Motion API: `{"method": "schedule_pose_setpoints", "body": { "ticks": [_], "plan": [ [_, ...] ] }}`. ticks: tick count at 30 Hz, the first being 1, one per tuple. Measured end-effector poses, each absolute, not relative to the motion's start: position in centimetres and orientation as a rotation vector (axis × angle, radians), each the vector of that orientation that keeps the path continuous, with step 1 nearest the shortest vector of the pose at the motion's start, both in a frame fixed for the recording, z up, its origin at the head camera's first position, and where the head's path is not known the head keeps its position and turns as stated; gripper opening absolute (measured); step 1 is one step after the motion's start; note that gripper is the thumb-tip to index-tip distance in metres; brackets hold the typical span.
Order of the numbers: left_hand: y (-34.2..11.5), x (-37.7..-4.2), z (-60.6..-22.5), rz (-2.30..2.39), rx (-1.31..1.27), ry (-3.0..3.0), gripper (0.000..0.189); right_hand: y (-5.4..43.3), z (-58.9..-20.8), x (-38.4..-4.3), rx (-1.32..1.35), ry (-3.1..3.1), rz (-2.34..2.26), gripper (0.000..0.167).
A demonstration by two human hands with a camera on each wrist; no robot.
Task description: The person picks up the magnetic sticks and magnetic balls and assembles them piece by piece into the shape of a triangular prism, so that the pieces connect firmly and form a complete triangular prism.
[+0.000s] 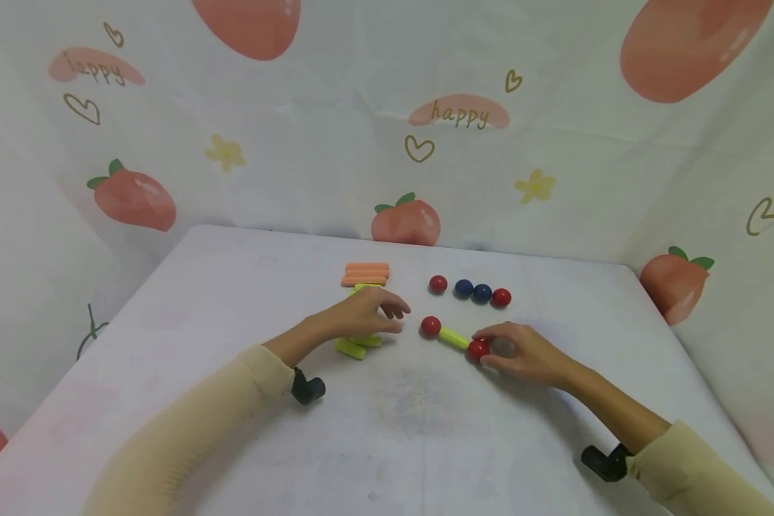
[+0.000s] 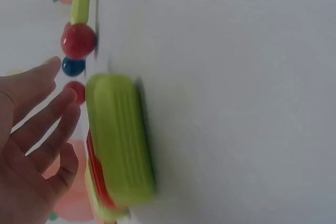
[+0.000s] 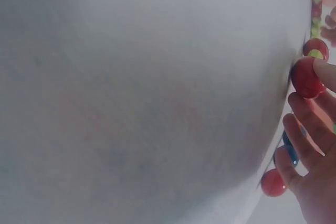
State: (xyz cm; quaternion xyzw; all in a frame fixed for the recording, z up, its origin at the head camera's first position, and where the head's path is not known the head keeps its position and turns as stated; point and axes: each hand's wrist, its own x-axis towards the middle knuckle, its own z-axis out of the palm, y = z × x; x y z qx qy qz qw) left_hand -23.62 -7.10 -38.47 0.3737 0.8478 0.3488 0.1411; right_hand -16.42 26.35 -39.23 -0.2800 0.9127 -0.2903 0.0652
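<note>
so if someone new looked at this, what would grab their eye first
Probably the yellow-green stick between two glossy red balls, just right of centre on the white table in the head view, with the right hand pinching the ball at its right end. Just behind, two dark blue balls sit between two loose red balls. The white cloth behind the table, printed with large peaches, would likely come next.

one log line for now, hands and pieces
right hand: holds red ball | left hand: empty, near green sticks | green stick: between held ball and second red ball
</note>
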Motion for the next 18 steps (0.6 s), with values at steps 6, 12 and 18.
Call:
{"method": "schedule_pose_setpoints", "body": {
  "ticks": [6,12,18],
  "plan": [
    [-10.9,-22.8,-38.4,1.057,1.050,2.466,0.030,26.5,-39.2,-16.0,-0.839,2.751,-0.872,0.043],
    [-13.9,-21.4,-38.6,0.979,1.023,2.476,0.022,26.6,-39.3,-15.9,-0.840,2.753,-0.862,0.042],
    [-15.3,-20.3,-38.8,0.844,0.991,2.539,0.024,26.6,-39.5,-15.9,-0.834,2.754,-0.878,0.039]
  ]
}}
